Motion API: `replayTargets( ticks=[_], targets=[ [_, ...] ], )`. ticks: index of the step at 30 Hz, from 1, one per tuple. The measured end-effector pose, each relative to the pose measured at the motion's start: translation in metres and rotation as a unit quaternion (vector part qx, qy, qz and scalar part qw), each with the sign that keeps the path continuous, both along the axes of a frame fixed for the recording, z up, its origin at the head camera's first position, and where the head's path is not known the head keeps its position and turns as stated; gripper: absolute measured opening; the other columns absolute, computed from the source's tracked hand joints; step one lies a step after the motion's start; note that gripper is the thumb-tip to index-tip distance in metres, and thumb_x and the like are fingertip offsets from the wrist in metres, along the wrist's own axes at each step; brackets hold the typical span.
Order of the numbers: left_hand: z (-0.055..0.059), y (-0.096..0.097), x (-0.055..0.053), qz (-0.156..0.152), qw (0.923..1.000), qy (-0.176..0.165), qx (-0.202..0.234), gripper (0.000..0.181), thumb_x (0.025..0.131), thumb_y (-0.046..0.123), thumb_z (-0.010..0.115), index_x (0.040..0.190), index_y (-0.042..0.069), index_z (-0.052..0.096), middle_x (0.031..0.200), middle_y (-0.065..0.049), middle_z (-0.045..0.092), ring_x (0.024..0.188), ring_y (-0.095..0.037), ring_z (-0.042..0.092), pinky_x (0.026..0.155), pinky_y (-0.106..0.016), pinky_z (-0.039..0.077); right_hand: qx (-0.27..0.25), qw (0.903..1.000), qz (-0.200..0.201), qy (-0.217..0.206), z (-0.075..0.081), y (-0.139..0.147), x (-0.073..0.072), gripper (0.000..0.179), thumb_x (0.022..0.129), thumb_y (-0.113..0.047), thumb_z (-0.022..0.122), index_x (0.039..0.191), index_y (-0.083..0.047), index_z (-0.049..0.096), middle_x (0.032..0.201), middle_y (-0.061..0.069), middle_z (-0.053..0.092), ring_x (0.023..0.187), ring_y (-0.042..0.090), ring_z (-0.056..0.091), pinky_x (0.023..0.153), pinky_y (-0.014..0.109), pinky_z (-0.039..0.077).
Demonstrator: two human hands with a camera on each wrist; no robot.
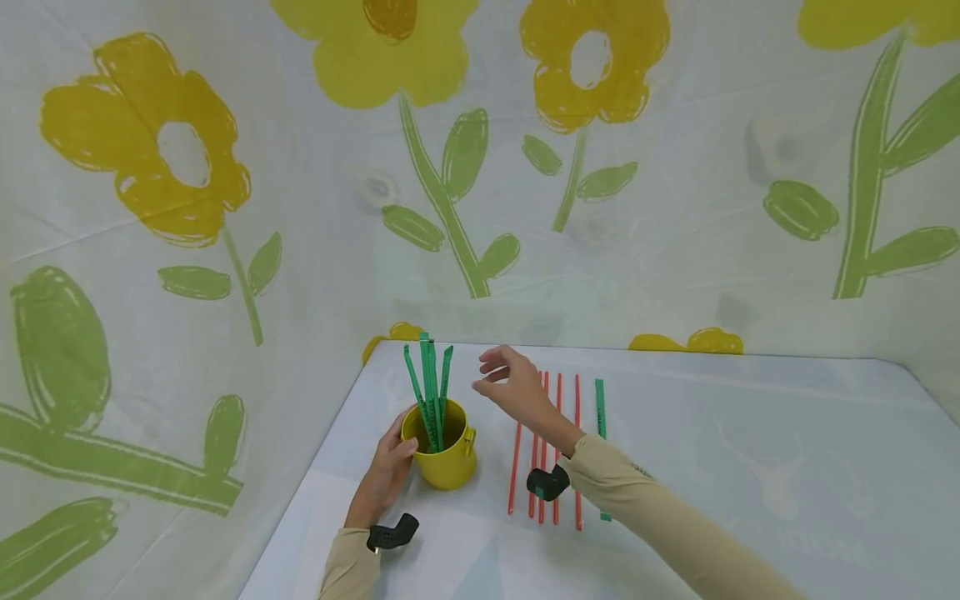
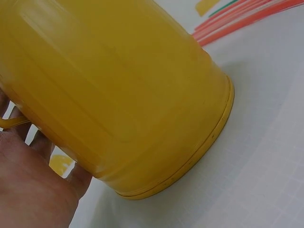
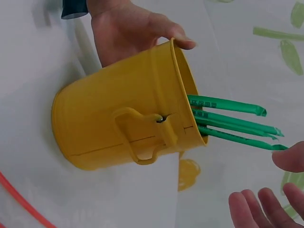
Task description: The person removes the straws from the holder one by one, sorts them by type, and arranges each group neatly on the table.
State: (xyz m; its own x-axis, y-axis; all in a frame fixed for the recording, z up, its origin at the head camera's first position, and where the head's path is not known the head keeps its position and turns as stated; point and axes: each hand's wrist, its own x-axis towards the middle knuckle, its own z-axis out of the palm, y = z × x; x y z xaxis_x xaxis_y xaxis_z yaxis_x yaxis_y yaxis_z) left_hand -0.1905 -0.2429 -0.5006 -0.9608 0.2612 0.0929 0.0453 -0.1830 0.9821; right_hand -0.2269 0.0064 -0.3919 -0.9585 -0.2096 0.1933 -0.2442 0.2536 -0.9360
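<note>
A yellow metal cup (image 1: 448,471) with a small side handle (image 3: 126,135) stands on the table, held steady by my left hand (image 1: 386,475) around its left side. Several green-wrapped straws (image 1: 431,400) stand in it, leaning apart with their upper ends above the rim. To the right of the cup and above its rim is my right hand (image 1: 525,398), fingers loosely bent and holding nothing. In the right wrist view the thumb (image 3: 292,157) overlaps the tip of one green straw (image 3: 237,138).
Several red straws (image 1: 577,450) lie side by side right of the cup, under the right forearm. Another green-wrapped straw (image 1: 601,408) lies just beyond them. A flowered curtain (image 1: 675,250) hangs behind and left of the white table (image 1: 750,467).
</note>
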Motion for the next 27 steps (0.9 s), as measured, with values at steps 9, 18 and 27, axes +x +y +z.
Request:
replayTargets(
  ticks=[9, 18, 27],
  targets=[
    [0.000, 0.000, 0.000, 0.012, 0.9999, -0.008, -0.003, 0.059, 0.090, 0.012, 0.045, 0.146, 0.009, 0.029, 0.141, -0.008, 0.035, 0.127, -0.018, 0.036, 0.102, -0.019, 0.033, -0.011, 0.9998, 0.009, 0.014, -0.001, -0.019, -0.005, 0.030, 0.083, -0.011, 0.069, 0.111, -0.006, 0.058, 0.103, 0.012, 0.062, 0.091, 0.021, 0.062, 0.074, 0.032, 0.054],
    [-0.002, 0.000, 0.001, 0.017, 0.9997, -0.018, -0.008, 0.058, 0.090, 0.013, 0.045, 0.146, 0.011, 0.029, 0.140, -0.007, 0.036, 0.126, -0.018, 0.037, 0.102, -0.020, 0.034, -0.007, 1.0000, 0.001, -0.003, -0.002, -0.034, -0.011, 0.032, 0.083, -0.010, 0.069, 0.113, -0.004, 0.057, 0.104, 0.012, 0.061, 0.093, 0.022, 0.061, 0.078, 0.032, 0.054],
    [0.001, 0.002, 0.001, 0.021, 0.9993, -0.027, -0.012, 0.060, 0.089, 0.015, 0.048, 0.146, 0.012, 0.029, 0.142, -0.007, 0.033, 0.128, -0.018, 0.035, 0.102, -0.018, 0.033, -0.009, 0.9999, -0.007, -0.006, -0.008, -0.051, -0.013, 0.032, 0.083, -0.007, 0.068, 0.112, -0.001, 0.057, 0.099, 0.009, 0.060, 0.089, 0.020, 0.061, 0.078, 0.031, 0.053]
  ],
)
